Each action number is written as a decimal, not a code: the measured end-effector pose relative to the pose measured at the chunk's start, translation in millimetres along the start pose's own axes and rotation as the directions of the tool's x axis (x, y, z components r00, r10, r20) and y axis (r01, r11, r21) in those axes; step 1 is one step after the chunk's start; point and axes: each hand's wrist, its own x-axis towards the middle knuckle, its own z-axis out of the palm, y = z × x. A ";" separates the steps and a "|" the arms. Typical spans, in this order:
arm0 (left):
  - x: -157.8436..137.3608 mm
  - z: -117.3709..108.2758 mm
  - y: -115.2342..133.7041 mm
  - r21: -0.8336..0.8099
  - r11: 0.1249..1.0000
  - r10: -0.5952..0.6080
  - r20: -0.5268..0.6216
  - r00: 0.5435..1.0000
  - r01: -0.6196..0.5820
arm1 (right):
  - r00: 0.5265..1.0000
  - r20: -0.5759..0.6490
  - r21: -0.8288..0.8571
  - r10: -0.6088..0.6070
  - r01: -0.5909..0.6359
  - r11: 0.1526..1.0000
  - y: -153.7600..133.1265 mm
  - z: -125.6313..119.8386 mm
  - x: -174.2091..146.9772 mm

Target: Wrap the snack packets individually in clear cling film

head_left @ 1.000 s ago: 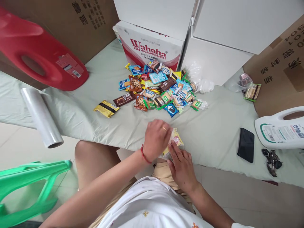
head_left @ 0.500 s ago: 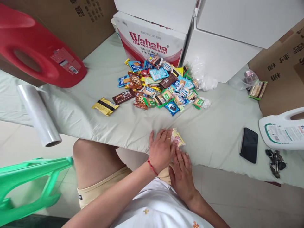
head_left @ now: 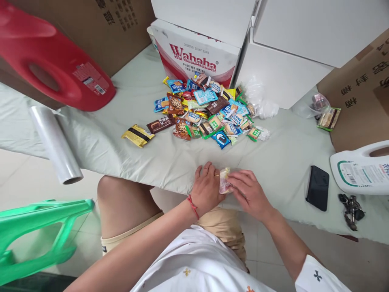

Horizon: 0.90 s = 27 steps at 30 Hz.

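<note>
A small pale-yellow and pink snack packet (head_left: 224, 181), which looks wrapped in clear film, lies near the front edge of the cloth-covered table. My left hand (head_left: 208, 184) rests palm down at its left side, holding it by that edge; the fingertips touch the cloth. From the right, my right hand (head_left: 251, 192) pinches the packet's right side with bent fingers, the thumb below. Beyond both hands spreads a heap of wrapped snacks (head_left: 209, 109). A yellow packet (head_left: 138, 135) and a brown bar (head_left: 160, 124) lie at the heap's left.
A cling film roll (head_left: 56, 144) and red jug (head_left: 57, 61) are at left. A Wahaha carton (head_left: 194, 52) stands behind the heap, beside crumpled clear plastic (head_left: 258, 99). Rightward lie a phone (head_left: 317, 188), keys (head_left: 351, 211) and a white jug (head_left: 361, 168). A green stool (head_left: 45, 215) stands lower left.
My right hand has moved up and right from below my left hand to the packet's right side. More of the packet shows between my hands, and it has shifted slightly.
</note>
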 end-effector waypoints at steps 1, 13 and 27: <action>0.7 0.4 -0.4 -0.013 1.000 -0.010 0.008 1.000 0.010 | 0.998 0.053 -0.012 -0.046 0.046 0.999 4.8 6.7 7.2; -25.2 -0.9 -57.3 -0.235 0.972 0.021 0.054 0.998 -0.008 | 0.946 0.314 -0.113 -0.080 0.121 0.986 7.5 16.4 28.9; -36.4 1.0 -90.9 -0.391 0.913 0.097 -0.061 0.993 -0.113 | 0.913 0.391 -0.360 0.117 0.035 0.932 -15.4 24.0 48.0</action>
